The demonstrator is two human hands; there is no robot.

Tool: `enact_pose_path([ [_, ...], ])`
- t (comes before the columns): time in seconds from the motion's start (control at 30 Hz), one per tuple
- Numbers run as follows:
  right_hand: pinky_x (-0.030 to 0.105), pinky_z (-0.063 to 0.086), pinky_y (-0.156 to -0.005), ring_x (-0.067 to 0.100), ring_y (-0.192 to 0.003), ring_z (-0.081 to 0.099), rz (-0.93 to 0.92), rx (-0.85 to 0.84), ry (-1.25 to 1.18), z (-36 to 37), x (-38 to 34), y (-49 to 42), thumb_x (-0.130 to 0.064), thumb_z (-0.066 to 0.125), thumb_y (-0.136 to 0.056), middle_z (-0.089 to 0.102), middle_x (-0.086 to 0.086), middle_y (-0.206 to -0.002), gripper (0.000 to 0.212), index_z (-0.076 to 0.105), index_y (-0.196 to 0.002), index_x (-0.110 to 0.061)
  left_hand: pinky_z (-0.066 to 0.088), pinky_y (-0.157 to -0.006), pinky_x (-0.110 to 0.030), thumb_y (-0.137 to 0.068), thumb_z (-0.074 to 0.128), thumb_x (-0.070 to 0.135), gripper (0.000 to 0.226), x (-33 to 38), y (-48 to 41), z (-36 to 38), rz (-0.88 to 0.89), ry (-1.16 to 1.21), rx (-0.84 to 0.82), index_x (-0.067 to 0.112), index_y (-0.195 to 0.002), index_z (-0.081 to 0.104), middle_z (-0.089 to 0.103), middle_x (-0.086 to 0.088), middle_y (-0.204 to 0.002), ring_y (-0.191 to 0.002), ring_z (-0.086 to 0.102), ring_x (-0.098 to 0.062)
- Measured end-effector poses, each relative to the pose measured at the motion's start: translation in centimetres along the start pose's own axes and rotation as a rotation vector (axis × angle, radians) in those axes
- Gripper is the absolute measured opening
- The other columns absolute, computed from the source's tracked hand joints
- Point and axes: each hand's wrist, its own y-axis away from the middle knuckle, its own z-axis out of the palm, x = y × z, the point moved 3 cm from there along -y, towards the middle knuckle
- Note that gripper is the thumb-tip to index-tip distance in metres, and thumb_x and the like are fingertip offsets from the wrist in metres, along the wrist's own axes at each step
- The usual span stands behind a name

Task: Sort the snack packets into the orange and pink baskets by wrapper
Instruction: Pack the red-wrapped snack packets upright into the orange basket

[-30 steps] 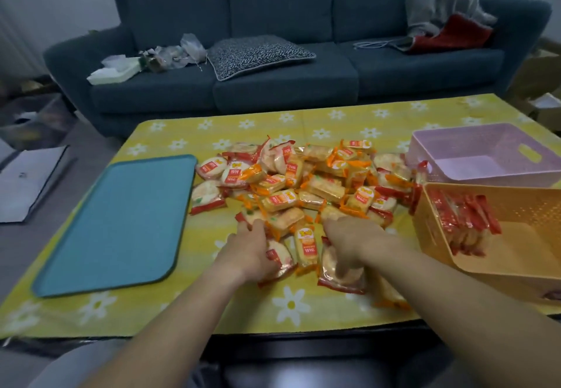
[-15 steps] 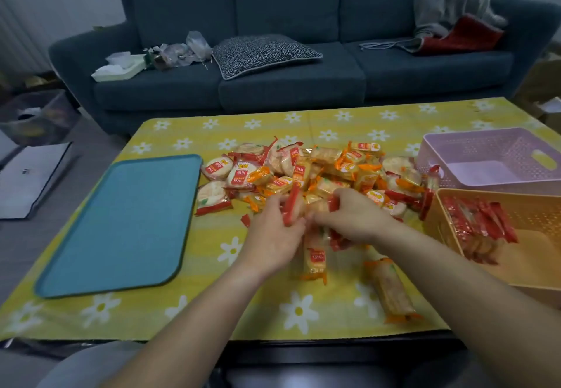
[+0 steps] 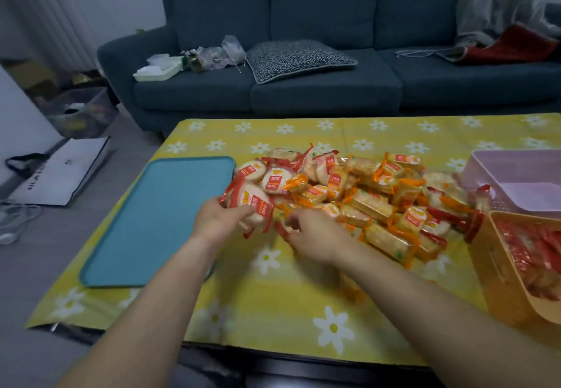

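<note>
A heap of snack packets (image 3: 364,193), some in red wrappers and some in orange, covers the middle of the yellow flowered cloth (image 3: 273,302). My left hand (image 3: 217,219) grips several red-wrapped round packets (image 3: 253,202) at the heap's left edge. My right hand (image 3: 312,236) lies just right of it, its curled fingers pinching a red wrapper end (image 3: 280,229). The orange basket (image 3: 498,269) at the right edge holds red-wrapped packets (image 3: 537,257). The pink basket (image 3: 482,172) behind it shows a bare floor.
A teal tray (image 3: 158,220) lies on the cloth left of the heap. One orange-wrapped packet (image 3: 350,290) lies half hidden under my right forearm. A dark blue sofa (image 3: 318,93) with a cushion stands behind the table. A white bag (image 3: 60,172) lies on the floor at the left.
The camera has turned right and closer. Both hands moved left from the heap's front to its left edge. My left hand now holds a bunch of red-wrapped round packets.
</note>
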Motion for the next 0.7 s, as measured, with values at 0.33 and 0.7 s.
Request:
enact_pose_path([
  [0.33, 0.040, 0.052, -0.083, 0.032, -0.111, 0.063, 0.099, -0.015, 0.617, 2.5, -0.2, -2.7, -0.028, 0.057, -0.093, 0.055, 0.011, -0.128, 0.041, 0.051, -0.130, -0.013, 0.052, -0.073, -0.024, -0.074, 0.080, 0.031, 0.017, 1.6, -7.4, 1.4, 0.176, -0.453, -0.373, 0.024, -0.085, 0.070, 0.071, 0.013, -0.076, -0.073, 0.067, -0.005],
  [0.7, 0.036, 0.055, -0.067, 0.021, -0.074, 0.065, 0.157, 0.227, -0.356, -7.7, -3.2, -7.6, -0.032, 0.048, -0.096, 0.067, 0.001, -0.076, 0.028, 0.062, -0.079, -0.014, 0.045, -0.105, -0.044, -0.044, 0.067, 0.077, 0.100, 0.6, -9.2, 1.3, 0.170, -0.823, -0.405, 0.029, -0.132, 0.062, 0.058, -0.002, -0.130, -0.124, 0.050, -0.027],
])
